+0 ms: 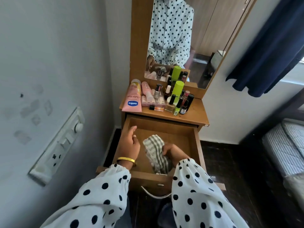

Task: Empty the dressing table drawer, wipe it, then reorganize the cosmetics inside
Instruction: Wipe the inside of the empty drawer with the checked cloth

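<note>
Two hands occupy the drawer: right hand grips the striped cloth; left hand, fingers loosely spread, hovers beside it.

Browns, pinks and polka dots at the dressing table

The drawer and tabletop are warm brown wood; the cloth is grey-and-white checked. Both sleeves are white with black dots, and a bangle is yellow. The Vaseline tube is pale pink with a blue logo, a spray can lime green, the curtain navy.
</note>
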### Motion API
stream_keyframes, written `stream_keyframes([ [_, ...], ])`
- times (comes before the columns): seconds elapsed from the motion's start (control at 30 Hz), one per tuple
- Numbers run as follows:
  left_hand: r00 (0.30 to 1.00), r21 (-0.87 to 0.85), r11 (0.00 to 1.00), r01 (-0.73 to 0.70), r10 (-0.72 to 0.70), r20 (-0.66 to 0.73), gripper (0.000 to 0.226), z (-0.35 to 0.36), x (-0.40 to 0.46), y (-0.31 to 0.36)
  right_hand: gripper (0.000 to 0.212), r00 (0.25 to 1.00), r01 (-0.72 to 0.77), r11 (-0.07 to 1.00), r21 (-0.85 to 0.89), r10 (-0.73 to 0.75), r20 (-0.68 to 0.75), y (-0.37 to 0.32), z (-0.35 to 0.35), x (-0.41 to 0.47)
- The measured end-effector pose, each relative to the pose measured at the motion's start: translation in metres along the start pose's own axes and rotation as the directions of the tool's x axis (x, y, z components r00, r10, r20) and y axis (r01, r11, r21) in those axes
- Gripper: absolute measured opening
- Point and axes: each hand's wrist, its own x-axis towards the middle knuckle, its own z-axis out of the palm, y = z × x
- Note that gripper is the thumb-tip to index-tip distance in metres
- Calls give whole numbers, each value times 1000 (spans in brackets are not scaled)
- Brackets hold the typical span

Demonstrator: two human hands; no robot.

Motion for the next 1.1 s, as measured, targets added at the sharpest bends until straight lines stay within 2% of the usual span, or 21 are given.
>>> stream_keyframes([
  [0.07, 1000, -21, 1000, -12, 12, 4, 37, 0, 0, 0, 34, 998, 59, 955, 291, -64, 6, 0, -2, -5],
  [0.13, 997, 30, 998, -59, 57, 55, 34, -1, -3, 3, 40, 979, 201, 896, 397, -175, -101, 1, 1, -6],
  [0.17, 991, 57, 994, -96, 90, 99, 33, 0, -5, 5, 40, 956, 282, 872, 399, -219, -196, 1, 4, -6],
  [0.23, 966, 94, 982, -162, 138, 221, 33, 2, -9, 10, 32, 888, 402, 869, 290, -294, -353, 2, 11, -5],
  [0.33, 907, 154, 971, -182, 106, 408, 40, 5, -14, 14, 28, 824, 486, 869, 96, -419, -383, 4, 15, -6],
  [0.4, 882, 124, 980, -154, 80, 464, 49, 5, -14, 14, 24, 802, 524, 851, 40, -477, -358, 5, 19, -7],
  [0.5, 859, 65, 994, -92, 46, 510, 61, 3, -13, 15, 15, 792, 557, 828, 53, -512, -333, 6, 21, -7],
  [0.6, 863, 55, 998, -33, 1, 506, 65, 4, -11, 14, 22, 787, 576, 817, 20, -548, -284, 9, 21, -5],
  [0.77, 878, 61, 997, 45, -68, 475, 47, 6, -7, 12, 36, 742, 571, 809, -143, -582, -331, 7, 24, -6],
  [0.87, 868, 29, 990, 141, -137, 477, 38, 7, -7, 15, 55, 796, 512, 856, -64, -502, -338, 7, 20, -5],
  [0.93, 865, -25, 975, 219, -183, 467, 35, 5, -5, 17, 51, 843, 475, 877, 70, -431, -322, 6, 16, -4],
  [1.0, 856, -80, 954, 289, -220, 468, 37, 3, -2, 16, 40, 857, 459, 878, 140, -395, -330, 5, 12, -3],
  [1.1, 812, -117, 930, 349, -237, 534, 35, 2, -2, 14, 23, 816, 493, 870, -7, -465, -344, 7, 9, -2],
])
